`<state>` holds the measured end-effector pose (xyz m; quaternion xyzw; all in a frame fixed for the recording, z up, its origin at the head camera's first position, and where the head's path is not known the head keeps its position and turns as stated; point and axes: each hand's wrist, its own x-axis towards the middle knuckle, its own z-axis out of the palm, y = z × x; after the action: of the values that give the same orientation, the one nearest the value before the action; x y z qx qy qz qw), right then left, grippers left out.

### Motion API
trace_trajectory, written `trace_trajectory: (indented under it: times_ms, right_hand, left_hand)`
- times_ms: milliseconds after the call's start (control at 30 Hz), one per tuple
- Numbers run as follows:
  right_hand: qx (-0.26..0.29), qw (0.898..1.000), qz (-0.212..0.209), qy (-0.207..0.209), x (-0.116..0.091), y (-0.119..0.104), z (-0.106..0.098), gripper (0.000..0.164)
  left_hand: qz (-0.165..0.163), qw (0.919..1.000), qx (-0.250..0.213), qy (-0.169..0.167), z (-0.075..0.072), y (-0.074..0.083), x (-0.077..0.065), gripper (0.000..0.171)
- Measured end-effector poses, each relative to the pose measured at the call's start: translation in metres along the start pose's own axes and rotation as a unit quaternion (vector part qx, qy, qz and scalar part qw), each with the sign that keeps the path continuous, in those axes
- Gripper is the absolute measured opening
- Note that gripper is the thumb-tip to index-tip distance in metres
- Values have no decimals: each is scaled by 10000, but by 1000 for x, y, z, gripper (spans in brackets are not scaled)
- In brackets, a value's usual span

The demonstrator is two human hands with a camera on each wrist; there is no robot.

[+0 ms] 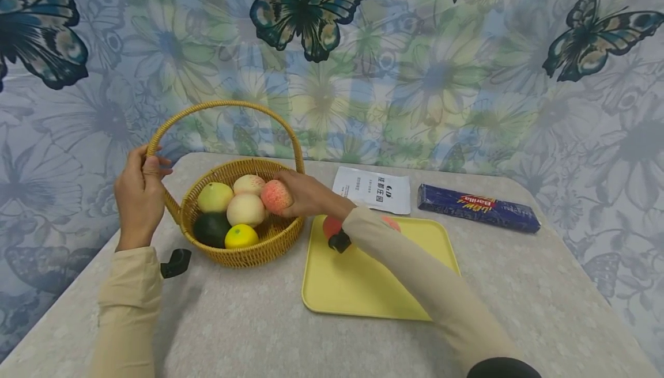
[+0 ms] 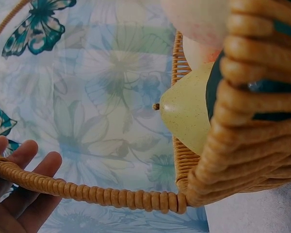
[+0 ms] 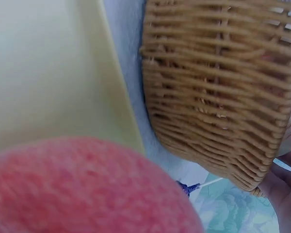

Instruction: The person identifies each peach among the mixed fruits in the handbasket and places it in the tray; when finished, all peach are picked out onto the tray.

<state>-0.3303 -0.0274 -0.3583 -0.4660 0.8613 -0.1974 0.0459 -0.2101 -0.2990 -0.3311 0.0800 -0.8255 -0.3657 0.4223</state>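
Observation:
A woven basket (image 1: 259, 254) with a tall arched handle stands on the left of the table. My left hand (image 1: 139, 191) grips the handle's left side; in the left wrist view its fingers (image 2: 47, 165) lie behind the handle (image 2: 102, 194). Over the basket's right rim, my right hand (image 1: 306, 193) holds a pinkish-red peach (image 1: 276, 196). Inside the basket are a yellow-green pear (image 1: 215, 197), two pale peaches (image 1: 246, 210), a dark green avocado-like fruit (image 1: 211, 229) and a yellow lemon (image 1: 241, 236). In the right wrist view, the basket wall hides most of the held peach.
Right of the basket lies a yellow tray (image 1: 363, 286) with reddish peaches (image 1: 332, 226) on it, partly behind my right forearm. A white packet (image 1: 370, 189) and a blue Barilla box (image 1: 477, 208) lie at the back. A butterfly-print cloth (image 1: 415, 107) hangs behind the table.

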Motion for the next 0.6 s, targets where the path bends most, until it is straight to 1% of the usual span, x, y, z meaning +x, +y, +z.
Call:
trace_trajectory:
  times_ms: [167, 333, 467, 600]
  right_hand:
    - [671, 9975, 117, 210, -9, -3, 0, 74]
    - [1241, 9915, -8, 387, -20, -4, -2, 77]
    - [1486, 9877, -122, 465, -28, -3, -2, 78]
    - [1888, 9809, -28, 470, -33, -2, -2, 75]
  left_hand:
    - [20, 10000, -20, 11, -1, -1, -2, 38]
    - [28, 10000, -42, 35, -2, -1, -5, 37]
    - [53, 10000, -44, 65, -2, -1, -7, 38]
    - [59, 9999, -54, 79, -1, 0, -7, 38]
